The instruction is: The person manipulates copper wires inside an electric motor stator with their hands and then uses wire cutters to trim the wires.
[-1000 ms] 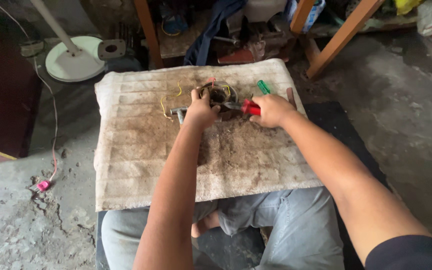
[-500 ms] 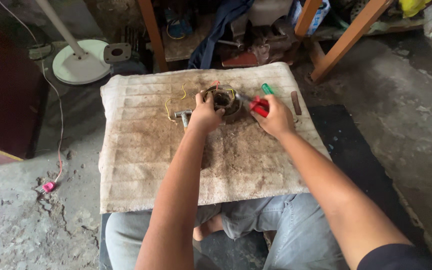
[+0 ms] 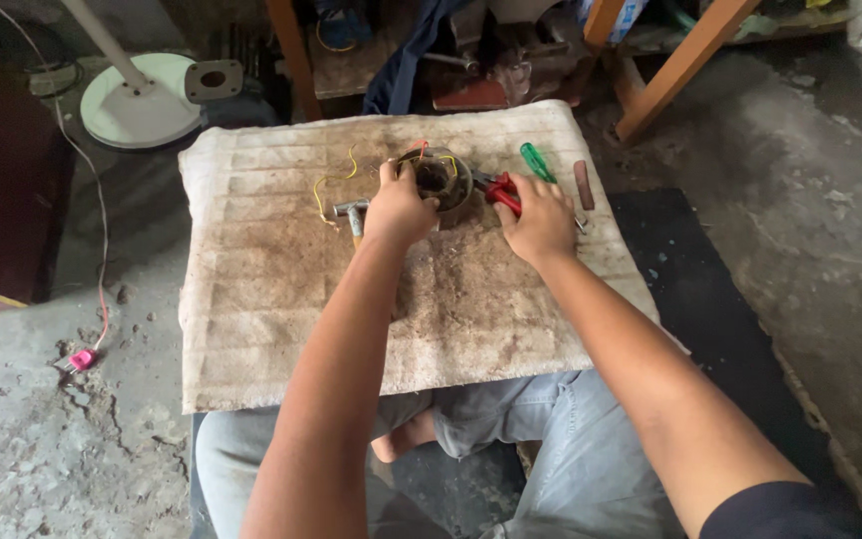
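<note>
A round dark motor part with yellow and red wires lies at the far middle of a dirty white ribbed board resting on my lap. My left hand grips the part's near left side. My right hand holds red-handled pliers whose jaws reach the part's right edge. A small hammer lies just left of my left hand.
A green-handled screwdriver and a short brown stick lie near the board's right edge. A white fan base with a cord and pink plug stands left. Wooden bench legs and clutter are behind.
The view has shifted slightly. Both hands stay on the motor part and pliers, with my right hand a little lower and nearer.
</note>
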